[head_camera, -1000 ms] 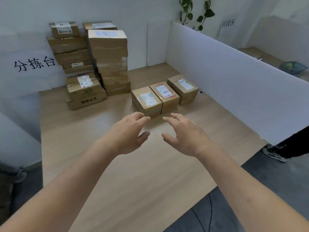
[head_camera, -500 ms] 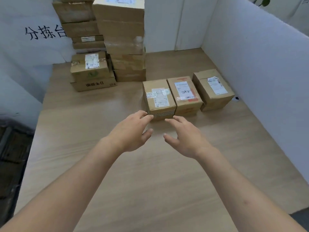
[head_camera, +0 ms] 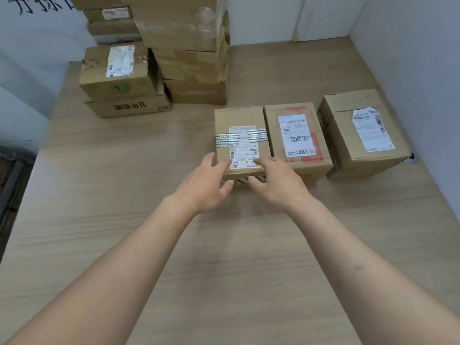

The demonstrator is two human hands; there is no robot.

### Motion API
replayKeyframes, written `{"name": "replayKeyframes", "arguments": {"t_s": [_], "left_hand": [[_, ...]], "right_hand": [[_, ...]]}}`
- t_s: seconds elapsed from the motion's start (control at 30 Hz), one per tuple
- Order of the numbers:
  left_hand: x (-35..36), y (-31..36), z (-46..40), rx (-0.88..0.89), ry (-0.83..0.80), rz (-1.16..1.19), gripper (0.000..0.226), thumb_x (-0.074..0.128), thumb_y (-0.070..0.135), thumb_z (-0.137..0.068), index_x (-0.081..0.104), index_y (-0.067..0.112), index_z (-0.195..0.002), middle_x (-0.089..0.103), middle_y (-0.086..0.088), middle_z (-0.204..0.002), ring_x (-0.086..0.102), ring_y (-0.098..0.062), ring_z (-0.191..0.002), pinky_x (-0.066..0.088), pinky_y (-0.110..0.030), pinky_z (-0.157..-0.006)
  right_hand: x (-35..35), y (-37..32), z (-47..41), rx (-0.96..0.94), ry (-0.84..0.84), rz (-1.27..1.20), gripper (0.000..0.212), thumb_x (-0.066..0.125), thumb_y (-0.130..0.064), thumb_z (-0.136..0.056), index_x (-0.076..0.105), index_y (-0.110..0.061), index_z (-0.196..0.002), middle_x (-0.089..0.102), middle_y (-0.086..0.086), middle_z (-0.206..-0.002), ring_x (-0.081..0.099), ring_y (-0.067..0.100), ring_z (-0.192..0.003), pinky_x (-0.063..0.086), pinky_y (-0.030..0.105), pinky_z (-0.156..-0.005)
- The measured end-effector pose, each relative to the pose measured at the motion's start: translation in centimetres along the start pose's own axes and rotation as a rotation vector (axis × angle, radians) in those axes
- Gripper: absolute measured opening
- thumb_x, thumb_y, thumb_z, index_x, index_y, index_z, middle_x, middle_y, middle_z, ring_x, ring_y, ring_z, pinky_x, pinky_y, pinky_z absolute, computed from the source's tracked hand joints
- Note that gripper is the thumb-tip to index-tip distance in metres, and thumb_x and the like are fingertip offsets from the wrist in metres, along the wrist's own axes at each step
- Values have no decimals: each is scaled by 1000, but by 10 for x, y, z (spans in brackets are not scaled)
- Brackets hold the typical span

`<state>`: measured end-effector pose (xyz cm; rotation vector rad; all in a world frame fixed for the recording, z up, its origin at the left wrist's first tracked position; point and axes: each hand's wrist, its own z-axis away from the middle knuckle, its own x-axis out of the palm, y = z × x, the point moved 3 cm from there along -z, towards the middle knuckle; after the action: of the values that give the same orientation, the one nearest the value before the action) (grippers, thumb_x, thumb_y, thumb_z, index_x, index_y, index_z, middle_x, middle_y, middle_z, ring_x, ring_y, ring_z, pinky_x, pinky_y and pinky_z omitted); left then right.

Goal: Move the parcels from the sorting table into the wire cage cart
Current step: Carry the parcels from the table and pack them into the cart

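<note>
Three cardboard parcels stand in a row on the wooden sorting table (head_camera: 124, 220). The left one, a taped parcel (head_camera: 240, 130) with a white label and silver tape bands, is nearest my hands. My left hand (head_camera: 209, 181) reaches its near left corner, fingers spread over the top edge. At the near right corner is my right hand (head_camera: 276, 181), fingers loosely spread, thumb by the front face. Neither hand clasps the box. Beside it sit a red-printed parcel (head_camera: 297, 135) and a third parcel (head_camera: 361, 130) with a crumpled label. No cage cart is in view.
Stacks of cardboard boxes (head_camera: 189, 53) fill the table's far left, with a labelled box (head_camera: 117, 70) on a flat carton in front. A white partition (head_camera: 418, 70) borders the right side. The table's left edge drops to a dark floor (head_camera: 12, 175).
The view has moved closer and tilted down. Both hands have advanced from the open table top to the near edge of the taped parcel.
</note>
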<state>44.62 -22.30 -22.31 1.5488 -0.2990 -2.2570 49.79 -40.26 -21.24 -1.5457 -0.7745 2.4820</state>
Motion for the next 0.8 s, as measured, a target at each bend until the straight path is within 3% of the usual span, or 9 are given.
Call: {"name": "replayKeyframes", "arguments": {"t_s": [0.07, 0.17, 0.3, 0.37, 0.43, 0.5, 0.63, 0.7, 0.8], "left_hand": [[6, -3, -9, -52, -14, 74, 64, 52, 42, -104, 24, 36, -161, 7, -17, -170, 30, -37, -152, 35, -47, -119], [15, -13, -22, -79, -21, 196, 62, 53, 39, -103, 26, 39, -159, 18, -22, -167, 19, -32, -157, 28, -44, -122], [18, -17, -29, -70, 10, 269, 60, 58, 34, -102, 38, 27, -158, 48, -13, -148, 44, -30, -140, 33, -31, -113], [16, -18, -27, -92, 44, 324, 57, 60, 32, -101, 43, 27, -155, 54, -8, -141, 54, -28, -127, 38, -30, -107], [15, -25, -22, -105, 92, 350, 53, 59, 32, -100, 45, 32, -152, 58, -9, -136, 54, -29, -126, 41, -34, -107], [17, -32, -12, -147, 73, 316, 56, 56, 39, -101, 36, 43, -154, 54, -13, -132, 52, -32, -126, 40, -37, -109], [31, -34, 7, -194, -22, 292, 65, 54, 51, -102, 19, 60, -156, 42, -11, -128, 55, -33, -116, 41, -36, -108], [39, -31, 12, -155, -15, 360, 70, 59, 47, -101, 20, 56, -158, 39, -9, -141, 51, -30, -128, 37, -33, -113], [46, -24, 22, -108, 21, 421, 72, 65, 37, -100, 26, 44, -161, 44, -3, -141, 46, -18, -135, 31, -23, -109]], "right_hand": [[7, 2, -8, 36, 24, -50, 59, 59, -45, -96, 48, -27, -151, 45, 1, -155, 49, 25, -137, 44, 42, -105], [17, 4, -15, 87, 82, -110, 57, 60, -42, -94, 49, -28, -149, 41, 3, -152, 51, 28, -133, 44, 41, -103], [21, 7, -20, 153, 166, -175, 48, 61, -40, -93, 56, -30, -140, 49, 2, -132, 56, 28, -122, 43, 37, -93], [22, 9, -18, 128, 195, -189, 44, 60, -45, -92, 59, -33, -134, 55, 0, -119, 59, 27, -114, 43, 35, -87], [27, 11, -13, 93, 177, -200, 47, 58, -53, -92, 54, -40, -136, 55, 0, -110, 60, 25, -105, 47, 36, -85], [36, 15, -7, 62, 118, -183, 51, 54, -58, -93, 45, -48, -142, 52, -1, -107, 59, 24, -102, 51, 41, -88], [59, 24, 2, 38, -5, -241, 66, 55, -59, -98, 23, -56, -156, 41, 4, -137, 53, 27, -126, 46, 43, -106], [69, 24, 5, -5, -22, -336, 74, 59, -53, -100, 17, -52, -160, 39, 2, -150, 42, 20, -140, 39, 39, -113], [75, 24, 12, -44, -6, -360, 78, 61, -47, -100, 16, -45, -163, 40, 0, -154, 37, 17, -144, 34, 34, -114]]}}
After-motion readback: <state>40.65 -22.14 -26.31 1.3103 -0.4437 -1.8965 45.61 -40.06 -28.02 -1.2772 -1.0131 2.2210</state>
